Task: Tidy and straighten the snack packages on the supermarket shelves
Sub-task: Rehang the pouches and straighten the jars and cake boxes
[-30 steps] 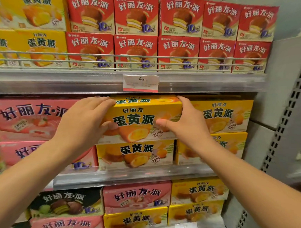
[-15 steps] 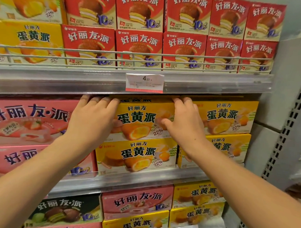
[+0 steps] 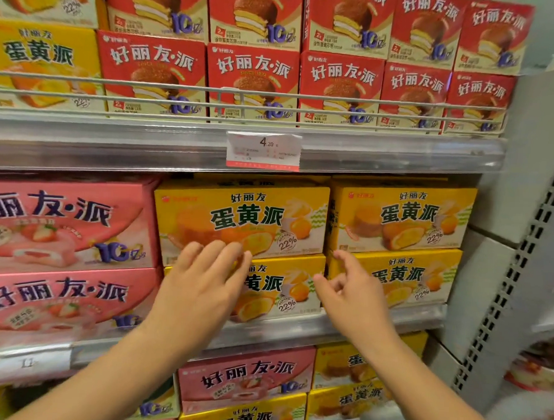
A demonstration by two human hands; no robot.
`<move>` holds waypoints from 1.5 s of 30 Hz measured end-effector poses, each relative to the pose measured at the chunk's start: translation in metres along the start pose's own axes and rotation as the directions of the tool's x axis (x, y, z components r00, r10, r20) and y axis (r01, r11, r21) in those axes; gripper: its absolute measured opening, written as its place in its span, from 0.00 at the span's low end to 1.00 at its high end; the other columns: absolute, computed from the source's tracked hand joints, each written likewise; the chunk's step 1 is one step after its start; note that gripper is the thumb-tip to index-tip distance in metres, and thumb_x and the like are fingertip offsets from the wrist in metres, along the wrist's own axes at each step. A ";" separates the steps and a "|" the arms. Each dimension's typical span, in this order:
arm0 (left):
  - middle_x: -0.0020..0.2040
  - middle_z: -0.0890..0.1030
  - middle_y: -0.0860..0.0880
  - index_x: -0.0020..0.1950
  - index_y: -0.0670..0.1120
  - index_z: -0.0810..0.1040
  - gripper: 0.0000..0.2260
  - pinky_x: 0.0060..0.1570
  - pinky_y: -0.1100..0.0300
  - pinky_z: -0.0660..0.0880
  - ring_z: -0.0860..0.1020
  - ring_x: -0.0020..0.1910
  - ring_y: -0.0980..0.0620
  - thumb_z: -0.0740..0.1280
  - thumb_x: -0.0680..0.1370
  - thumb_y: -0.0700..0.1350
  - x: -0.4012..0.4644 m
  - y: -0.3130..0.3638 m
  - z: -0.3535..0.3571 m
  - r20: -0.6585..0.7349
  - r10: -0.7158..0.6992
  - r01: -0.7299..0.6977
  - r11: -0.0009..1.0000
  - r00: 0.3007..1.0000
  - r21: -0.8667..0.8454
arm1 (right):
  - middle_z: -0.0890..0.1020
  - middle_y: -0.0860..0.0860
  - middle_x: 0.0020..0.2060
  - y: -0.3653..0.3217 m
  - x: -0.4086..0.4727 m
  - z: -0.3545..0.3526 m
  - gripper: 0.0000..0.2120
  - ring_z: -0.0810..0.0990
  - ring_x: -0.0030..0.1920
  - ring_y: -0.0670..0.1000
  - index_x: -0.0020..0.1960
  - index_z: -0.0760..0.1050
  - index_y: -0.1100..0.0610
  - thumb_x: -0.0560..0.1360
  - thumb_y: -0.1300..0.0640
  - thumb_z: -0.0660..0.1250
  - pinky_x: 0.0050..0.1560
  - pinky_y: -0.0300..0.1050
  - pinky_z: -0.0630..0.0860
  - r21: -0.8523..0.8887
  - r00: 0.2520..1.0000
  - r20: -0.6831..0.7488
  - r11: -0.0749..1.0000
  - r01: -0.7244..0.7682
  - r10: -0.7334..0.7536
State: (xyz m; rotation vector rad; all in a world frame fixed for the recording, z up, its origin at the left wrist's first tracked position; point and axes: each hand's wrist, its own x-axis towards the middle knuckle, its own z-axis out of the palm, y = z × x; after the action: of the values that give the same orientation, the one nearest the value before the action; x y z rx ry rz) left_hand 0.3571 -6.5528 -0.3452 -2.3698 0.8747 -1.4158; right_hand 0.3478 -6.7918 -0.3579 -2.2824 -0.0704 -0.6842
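Hands hover at the middle shelf [image 3: 353, 330] of a supermarket snack aisle, where yellow egg-yolk pie boxes sit two high in two columns. The left hand [image 3: 200, 289] is spread loosely open, fingers nearly straight, its tips at the seam between the upper yellow box [image 3: 244, 218] and the lower yellow box [image 3: 282, 291]; it covers the left part of the lower box and grips nothing, though whether the fingertips actually touch the cardboard cannot be told. The right hand [image 3: 351, 294] hangs beside it, fingers loosely curled and forefinger extended toward the gap between the columns, also holding nothing. The lower box lies directly ahead of both hands, its long axis running left to right along the shelf edge, the left hand nearer its face and the right nearer its right end. Pink strawberry boxes [image 3: 65, 221] fill the left side, red chocolate pie boxes [image 3: 252, 80] the shelf above, behind a wire rail. The lower box's left edge is hidden, and motion blurs the frame's lower corners.
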 end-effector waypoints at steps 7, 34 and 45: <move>0.49 0.81 0.39 0.52 0.37 0.82 0.12 0.43 0.47 0.74 0.79 0.44 0.39 0.61 0.74 0.37 0.006 0.012 0.012 -0.001 -0.112 0.112 0.993 0.994 -0.034 | 0.80 0.43 0.33 -0.002 0.008 0.009 0.24 0.80 0.37 0.45 0.71 0.68 0.53 0.78 0.44 0.64 0.37 0.46 0.79 -0.176 0.997 -0.034 0.982 0.067 -0.074; 0.36 0.77 0.45 0.39 0.42 0.82 0.08 0.32 0.52 0.67 0.73 0.34 0.44 0.63 0.71 0.37 0.016 0.001 -0.007 0.067 -0.056 0.062 0.994 0.996 -0.087 | 0.70 0.56 0.71 -0.065 0.058 -0.031 0.26 0.83 0.42 0.58 0.73 0.65 0.57 0.78 0.51 0.64 0.33 0.50 0.81 -0.543 0.831 0.026 0.690 0.478 -0.555; 0.39 0.79 0.43 0.47 0.41 0.82 0.10 0.32 0.51 0.69 0.74 0.36 0.43 0.63 0.70 0.35 0.014 0.003 -0.006 0.074 -0.062 0.069 0.993 0.995 -0.093 | 0.83 0.55 0.50 -0.092 0.079 -0.044 0.10 0.80 0.51 0.59 0.58 0.78 0.57 0.78 0.60 0.63 0.51 0.54 0.78 -0.523 0.858 0.115 0.703 0.481 -0.501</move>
State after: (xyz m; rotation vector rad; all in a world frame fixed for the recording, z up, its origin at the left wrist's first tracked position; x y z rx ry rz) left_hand 0.3561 -6.5635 -0.3336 -2.5242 0.8718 -1.3330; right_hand 0.3731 -6.7661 -0.2337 -2.8229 -0.5606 -1.1395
